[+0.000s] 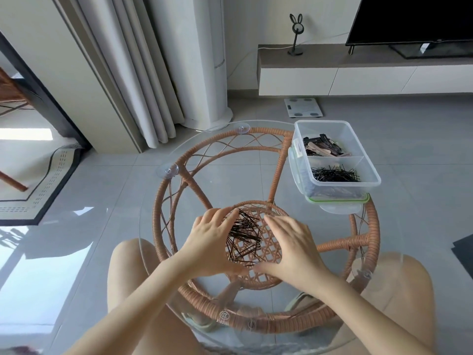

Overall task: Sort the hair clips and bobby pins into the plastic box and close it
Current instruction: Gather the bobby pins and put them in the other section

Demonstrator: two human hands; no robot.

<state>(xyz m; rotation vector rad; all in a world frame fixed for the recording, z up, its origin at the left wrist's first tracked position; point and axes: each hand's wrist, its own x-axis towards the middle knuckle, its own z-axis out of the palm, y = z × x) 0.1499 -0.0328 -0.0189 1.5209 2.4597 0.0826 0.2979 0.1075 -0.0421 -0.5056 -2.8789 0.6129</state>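
Bobby pins (243, 239) of thin black metal are heaped in a loose pile on a round clear glass tabletop (230, 175), near its front edge and between two bare hands. The left hand (212, 242) is laid against the pile's left side, fingers held together and gently curved, fingertips touching the pins; nothing is gripped. The right hand (289, 249) is placed flat on the glass just right of the pile, fingers straight and pressed together. The two thumbs are brought close at the pile's near edge.

Further right, at the tabletop's far right edge, a clear rectangular plastic box (343, 187) is set with its top open. It is split by a divider: black and tan hair clips (322, 147) are held in the far compartment, and more black pins (335, 174) in the near one. A clear lid with a green seal (337, 199) is seen beneath the box.

The glass is carried on a woven orange-brown rattan frame (163, 201), seen through it, with bare knees below. The floor is laid with grey tiles. From left to right the room is furnished with a pale rug bordered in black (38, 190), long cream curtains (143, 73), a white column unit (199, 60), a white bathroom scale (303, 107), a black rabbit-eared stand (296, 29) on a low white cabinet (332, 80), and a dark flat screen (414, 19).
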